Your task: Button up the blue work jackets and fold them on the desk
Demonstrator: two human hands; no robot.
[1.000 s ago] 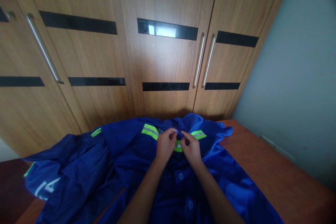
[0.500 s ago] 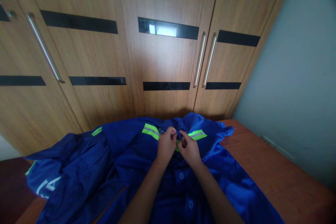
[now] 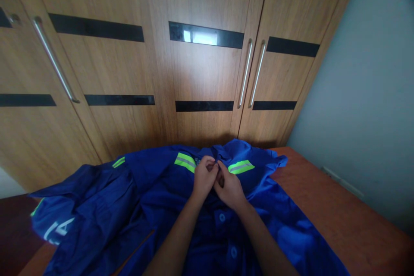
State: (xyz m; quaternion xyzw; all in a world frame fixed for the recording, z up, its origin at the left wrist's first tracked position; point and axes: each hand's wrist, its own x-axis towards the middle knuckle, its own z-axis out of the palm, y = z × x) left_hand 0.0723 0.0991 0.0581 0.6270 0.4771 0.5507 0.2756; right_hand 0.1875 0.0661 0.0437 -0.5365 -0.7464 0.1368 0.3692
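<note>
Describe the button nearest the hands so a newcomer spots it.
In front of the wooden wardrobe lies a blue garment. On its front, just below the left hand and right hand in view, is the upper button, round and paler blue. It sits nearer the hands than the lower button.

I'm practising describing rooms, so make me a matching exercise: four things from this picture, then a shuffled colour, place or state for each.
Column one
1. Work garment
2. Wardrobe
3. Wall
4. Left hand

Column two
A. Wood-toned, with black strips
B. Fingers at the cloth, right beside the right hand
C. Blue, with lime-yellow patches
D. Plain, at the picture's right edge

Right pairs: 1-C, 2-A, 3-D, 4-B
</note>
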